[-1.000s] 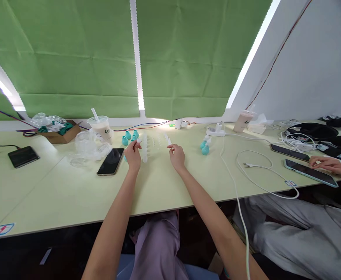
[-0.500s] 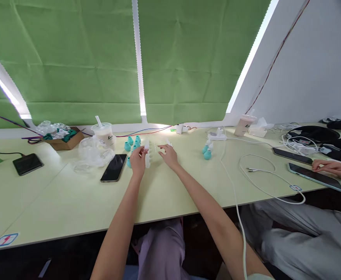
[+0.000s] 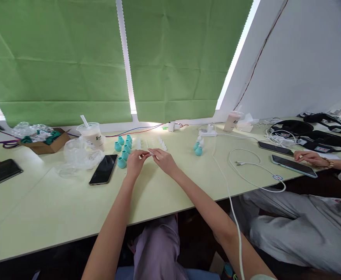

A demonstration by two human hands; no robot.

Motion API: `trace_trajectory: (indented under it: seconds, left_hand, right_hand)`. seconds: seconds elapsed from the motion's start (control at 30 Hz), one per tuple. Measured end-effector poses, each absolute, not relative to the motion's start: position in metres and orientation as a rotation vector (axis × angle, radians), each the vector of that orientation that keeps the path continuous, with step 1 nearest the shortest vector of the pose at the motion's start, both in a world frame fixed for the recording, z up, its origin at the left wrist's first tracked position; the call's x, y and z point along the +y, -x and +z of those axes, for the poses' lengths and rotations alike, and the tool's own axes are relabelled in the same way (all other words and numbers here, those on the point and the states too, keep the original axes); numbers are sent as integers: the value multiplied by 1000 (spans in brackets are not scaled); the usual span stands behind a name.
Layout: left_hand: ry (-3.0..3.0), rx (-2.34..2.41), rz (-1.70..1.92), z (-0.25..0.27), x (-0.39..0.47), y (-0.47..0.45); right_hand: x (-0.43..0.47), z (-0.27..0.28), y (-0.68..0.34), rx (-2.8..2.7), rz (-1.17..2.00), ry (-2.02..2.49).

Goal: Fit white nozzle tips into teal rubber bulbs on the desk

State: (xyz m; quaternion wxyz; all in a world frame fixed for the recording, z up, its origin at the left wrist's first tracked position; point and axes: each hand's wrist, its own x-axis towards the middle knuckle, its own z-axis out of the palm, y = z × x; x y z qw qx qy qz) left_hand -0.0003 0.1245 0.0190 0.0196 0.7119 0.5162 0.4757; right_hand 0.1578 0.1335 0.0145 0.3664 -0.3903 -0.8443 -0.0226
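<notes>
Left hand (image 3: 135, 162) and right hand (image 3: 165, 160) close together above the pale yellow-green desk (image 3: 56, 210), both pinched narrowly on a small white plastic piece (image 3: 151, 153), presumably shared to steady so slight a part. Turquoise, vase-shaped pieces (image 3: 125, 155) upright in rows beside the left hand, small white pieces (image 3: 162, 144) lined up just beyond, likely sorted for easy reach. Both hands angled inward, backs up, bare forearms (image 3: 118, 210) stretched forward and converging.
</notes>
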Motion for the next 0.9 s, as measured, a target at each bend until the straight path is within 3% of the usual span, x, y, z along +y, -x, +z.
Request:
trace_trajectory:
  seconds: [0.27,0.43,0.6,0.9]
  left_hand:
    - [-2182,1866,1398,23,126,21]
    - [-2369,1928,1101,23,124,25]
    - [-2453,1942,939,22,119,20]
    - [-2312,2014,1160,26,120,34]
  right_hand:
    - [162,3,-217,-1659,255,1610]
    - [178,-12,-239,-1666,122,1855]
    - [181,-21,-237,-1711,74,1911]
    - [169,-10,-224,-1648,-81,1702]
